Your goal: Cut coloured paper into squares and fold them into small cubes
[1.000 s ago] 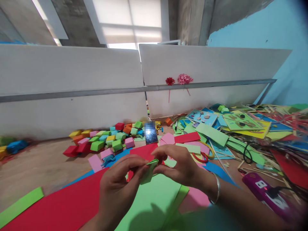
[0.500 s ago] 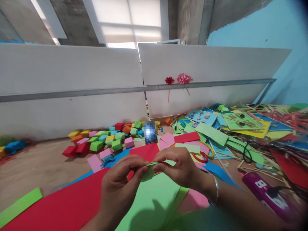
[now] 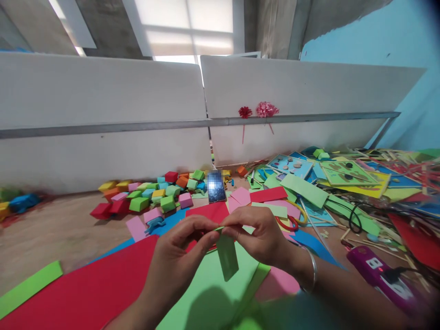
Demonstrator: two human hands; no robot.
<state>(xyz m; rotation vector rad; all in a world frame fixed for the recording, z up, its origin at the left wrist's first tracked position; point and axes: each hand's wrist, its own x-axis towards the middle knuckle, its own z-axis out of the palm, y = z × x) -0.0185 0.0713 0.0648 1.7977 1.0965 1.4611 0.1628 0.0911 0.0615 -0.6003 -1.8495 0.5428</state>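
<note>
A small strip of green paper (image 3: 228,259) hangs down from between my fingertips, its top edge folded or bent. My left hand (image 3: 182,252) pinches that top edge from the left with thumb and forefinger. From the right, my right hand (image 3: 258,231) pinches the same edge, its fingertips almost touching the left ones. A silver bangle (image 3: 313,270) circles the right wrist. Below the hands lie light green paper sheets (image 3: 202,293), a large red sheet (image 3: 103,279) and a pink sheet (image 3: 277,284).
Colourful paper cubes (image 3: 139,204) are heaped at the back left. A phone (image 3: 216,195) leans behind the hands. Framed craft boards (image 3: 347,173), sticks and cables crowd the right, near a purple power strip (image 3: 374,270). White panels (image 3: 103,91) stand behind, with two paper flowers (image 3: 266,109).
The green strip now hangs lower and shows its flat face, where before it was mostly hidden in the fingers. Both hands have risen slightly, still pinching it.
</note>
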